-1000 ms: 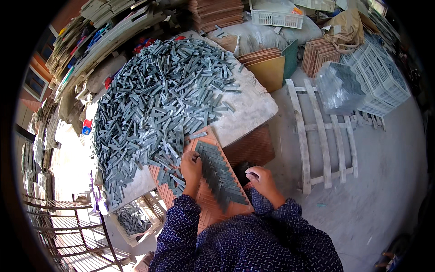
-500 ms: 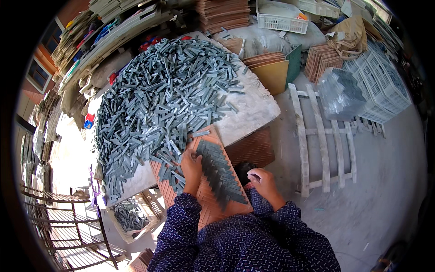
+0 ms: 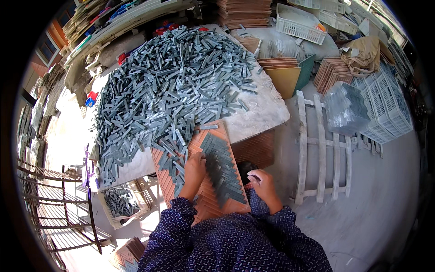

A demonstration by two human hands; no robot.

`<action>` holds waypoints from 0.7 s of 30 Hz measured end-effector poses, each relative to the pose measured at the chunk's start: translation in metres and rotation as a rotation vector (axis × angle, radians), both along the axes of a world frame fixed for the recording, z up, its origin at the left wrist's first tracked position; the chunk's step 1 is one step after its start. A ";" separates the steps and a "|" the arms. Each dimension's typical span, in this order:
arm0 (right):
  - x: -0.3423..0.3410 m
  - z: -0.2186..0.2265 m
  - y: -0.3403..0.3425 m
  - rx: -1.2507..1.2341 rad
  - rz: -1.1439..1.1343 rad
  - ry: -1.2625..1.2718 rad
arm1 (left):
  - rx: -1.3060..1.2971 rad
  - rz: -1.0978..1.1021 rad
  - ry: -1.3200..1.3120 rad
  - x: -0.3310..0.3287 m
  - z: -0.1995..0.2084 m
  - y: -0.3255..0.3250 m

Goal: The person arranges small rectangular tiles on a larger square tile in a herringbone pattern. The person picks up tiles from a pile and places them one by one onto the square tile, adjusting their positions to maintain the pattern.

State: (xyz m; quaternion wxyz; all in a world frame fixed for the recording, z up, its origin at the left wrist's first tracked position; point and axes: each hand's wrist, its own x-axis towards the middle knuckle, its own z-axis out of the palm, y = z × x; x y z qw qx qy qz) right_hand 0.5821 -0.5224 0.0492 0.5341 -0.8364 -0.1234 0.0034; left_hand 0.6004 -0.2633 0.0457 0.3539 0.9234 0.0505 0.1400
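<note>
A terracotta-coloured grooved board (image 3: 206,206) slants between my lap and the table edge. On its right half, narrow grey-green tile strips (image 3: 221,172) sit in a herringbone pattern. Loose strips (image 3: 168,167) lie on its upper left part. My left hand (image 3: 194,171) rests over the middle of the board, between the loose strips and the laid pattern. Its fingers are closed, and what they pinch is hidden. Off the board's right edge, my right hand (image 3: 266,187) is held up with thumb and fingertips pinched together; anything between them is too small to name.
A large heap of strips (image 3: 172,86) covers much of the whitish table (image 3: 267,106). Below the table stands a crate (image 3: 144,204) of strips. A wooden pallet frame (image 3: 321,154) and white plastic crates (image 3: 385,104) are on the right. A metal rack (image 3: 63,213) stands at left.
The view has shifted a little, so the table and heap sit farther right. My left hand has moved slightly down along the board; my right hand stays pinched beside it.
</note>
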 end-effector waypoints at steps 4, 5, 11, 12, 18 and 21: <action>-0.002 0.006 0.004 -0.033 0.044 -0.033 | -0.089 0.106 -0.046 -0.026 0.037 0.021; -0.005 0.010 0.008 -0.040 0.060 -0.024 | -0.114 0.145 -0.051 -0.037 0.039 0.030; -0.002 0.010 0.055 -0.079 0.332 -0.148 | -0.192 0.334 0.012 -0.128 0.010 0.068; 0.000 0.010 0.067 -0.087 0.390 -0.193 | -0.168 0.349 0.055 -0.142 0.008 0.065; 0.005 0.012 0.136 -0.218 0.513 -0.361 | 0.123 0.161 -0.042 -0.176 -0.007 0.038; 0.006 0.023 0.159 -0.357 0.496 -0.359 | 0.249 0.043 0.047 -0.172 -0.007 0.031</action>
